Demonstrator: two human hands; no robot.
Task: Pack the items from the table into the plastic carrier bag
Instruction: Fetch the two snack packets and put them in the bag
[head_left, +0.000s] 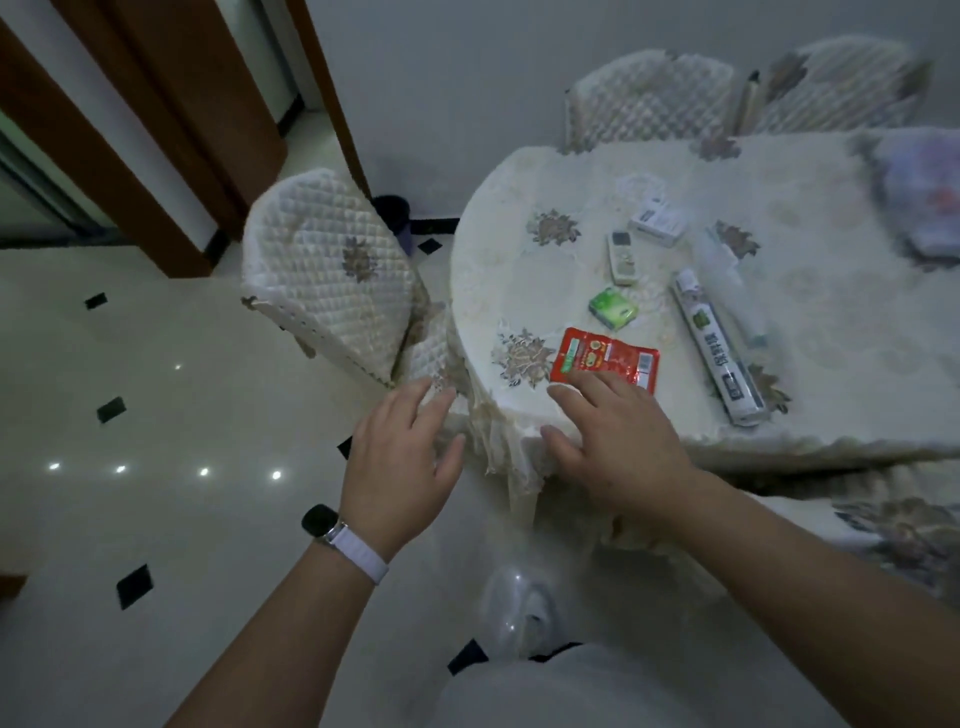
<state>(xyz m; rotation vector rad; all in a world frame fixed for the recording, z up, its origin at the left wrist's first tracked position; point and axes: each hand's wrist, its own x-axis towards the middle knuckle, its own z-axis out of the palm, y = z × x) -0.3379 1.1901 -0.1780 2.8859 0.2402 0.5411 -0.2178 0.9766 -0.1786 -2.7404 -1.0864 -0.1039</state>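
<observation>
On the cream-clothed table (810, 332) lie a red snack packet (608, 356), a small green tissue pack (613, 307), a white remote control (623, 257), a white box (657, 223) and a long grey-white roll box (719, 345). A clear plastic sheet, possibly the bag (727, 270), lies just beyond the roll; it is hard to make out. My right hand (618, 441) hovers open at the table's near edge, fingertips just short of the red packet. My left hand (405, 457) is open, off the table's left corner, holding nothing.
A quilted chair (332, 275) stands left of the table, two more at the far side (654, 98). A dark bin (395, 213) sits by the wall. Folded cloth (924, 202) lies at the table's far right. Tiled floor spreads to the left.
</observation>
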